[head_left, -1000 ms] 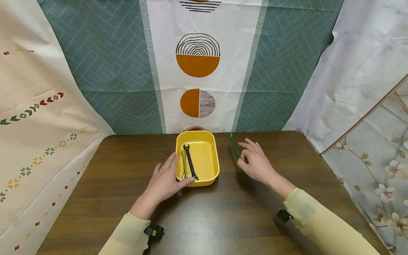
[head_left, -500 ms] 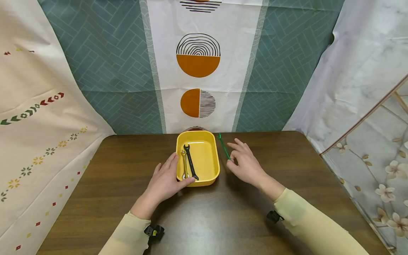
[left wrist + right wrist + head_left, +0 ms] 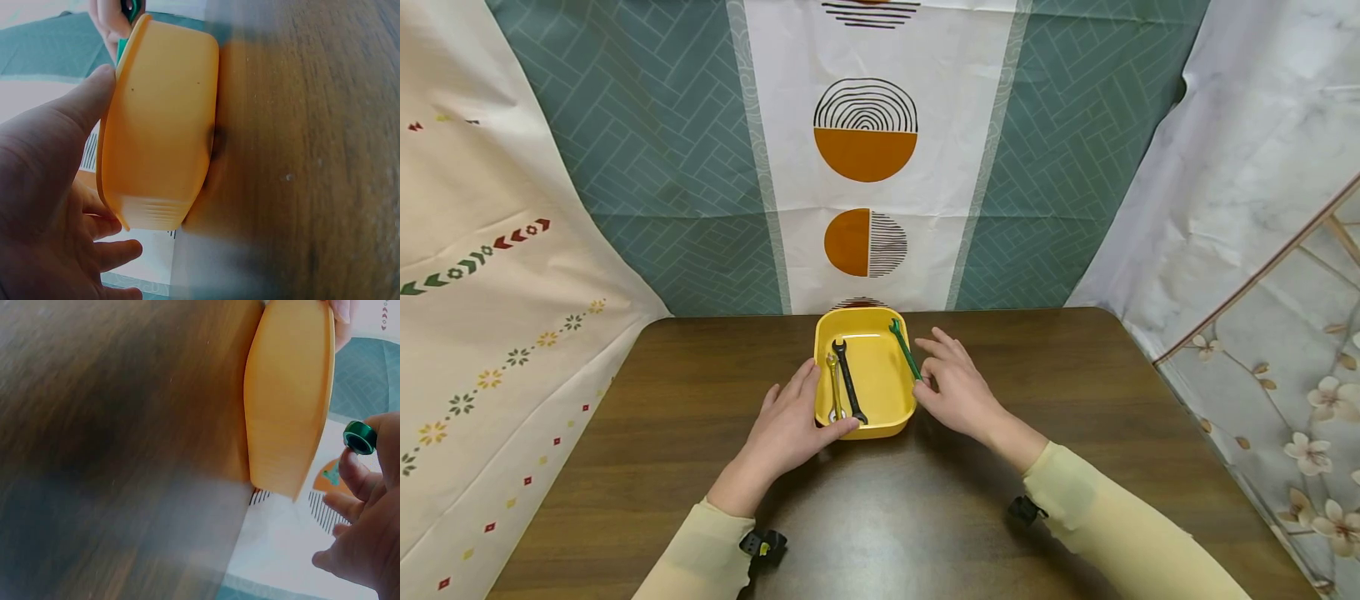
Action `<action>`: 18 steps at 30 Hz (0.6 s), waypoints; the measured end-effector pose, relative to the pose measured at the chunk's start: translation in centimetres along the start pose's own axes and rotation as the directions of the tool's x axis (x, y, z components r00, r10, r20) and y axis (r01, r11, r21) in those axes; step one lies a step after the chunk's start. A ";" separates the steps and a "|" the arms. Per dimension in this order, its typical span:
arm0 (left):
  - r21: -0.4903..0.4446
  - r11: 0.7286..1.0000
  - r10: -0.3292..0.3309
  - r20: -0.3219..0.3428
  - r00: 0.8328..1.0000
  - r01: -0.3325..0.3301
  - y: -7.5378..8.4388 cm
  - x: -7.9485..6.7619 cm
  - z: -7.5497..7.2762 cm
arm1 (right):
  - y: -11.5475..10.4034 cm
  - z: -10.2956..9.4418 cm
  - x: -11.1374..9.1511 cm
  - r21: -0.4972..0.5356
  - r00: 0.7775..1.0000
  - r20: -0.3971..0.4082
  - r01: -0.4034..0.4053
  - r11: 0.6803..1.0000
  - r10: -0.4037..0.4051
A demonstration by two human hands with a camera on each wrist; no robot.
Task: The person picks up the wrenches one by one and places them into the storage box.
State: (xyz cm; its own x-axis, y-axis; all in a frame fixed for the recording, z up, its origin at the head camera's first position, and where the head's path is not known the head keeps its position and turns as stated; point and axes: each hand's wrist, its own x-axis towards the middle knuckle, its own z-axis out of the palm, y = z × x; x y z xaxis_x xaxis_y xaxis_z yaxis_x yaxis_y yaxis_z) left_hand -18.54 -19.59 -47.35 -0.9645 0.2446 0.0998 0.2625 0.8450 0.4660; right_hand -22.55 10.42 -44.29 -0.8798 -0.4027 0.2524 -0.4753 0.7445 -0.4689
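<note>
My right hand (image 3: 961, 388) pinches one end of a green wrench (image 3: 904, 346). The wrench slants above the right side of a yellow tray (image 3: 891, 417), its open-ended head pointing away. In the right wrist view, the wrench's ring end (image 3: 360, 437) shows at thumb and index finger, higher than the rim. My left hand (image 3: 786, 421) rests at the tray's near left corner, fingers along the left side and thumb on the front rim. Inside the tray, on the left, lie a black wrench (image 3: 848, 382) and a smaller gold-coloured wrench (image 3: 835, 387), side by side.
The tray stands near the back edge of a dark wooden table (image 3: 880, 517). Behind it hangs a patterned cloth (image 3: 700, 167). More cloth hangs at the left and right sides. Each wrist wears a small black device, such as the one on the left wrist (image 3: 763, 546).
My right hand has carried the green wrench leftward, from beside the tray to above its right side. The left hand, the tray and the two wrenches in it have stayed put.
</note>
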 end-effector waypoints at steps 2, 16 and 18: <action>0.001 1.000 0.002 -0.003 1.000 -0.002 0.0 0.0 0.0 | -0.3 0.3 0.2 -0.002 1.000 0.003 0.004 1.000 -0.004; 0.020 1.000 0.006 -0.009 1.000 -0.006 0.0 0.0 0.0 | -2.0 1.8 1.6 -0.009 1.000 0.024 0.006 1.000 -0.006; 0.025 1.000 0.010 -0.010 1.000 -0.010 0.0 0.0 0.0 | -2.3 2.0 1.8 -0.007 1.000 0.025 0.010 1.000 -0.010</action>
State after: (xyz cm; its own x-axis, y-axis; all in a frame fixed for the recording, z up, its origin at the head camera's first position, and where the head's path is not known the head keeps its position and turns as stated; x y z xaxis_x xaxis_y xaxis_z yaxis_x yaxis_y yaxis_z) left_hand -18.52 -19.59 -47.39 -0.9620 0.2482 0.1134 0.2726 0.8543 0.4425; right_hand -23.08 6.90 -44.45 -0.8746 -0.4234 0.2362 -0.4844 0.7440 -0.4601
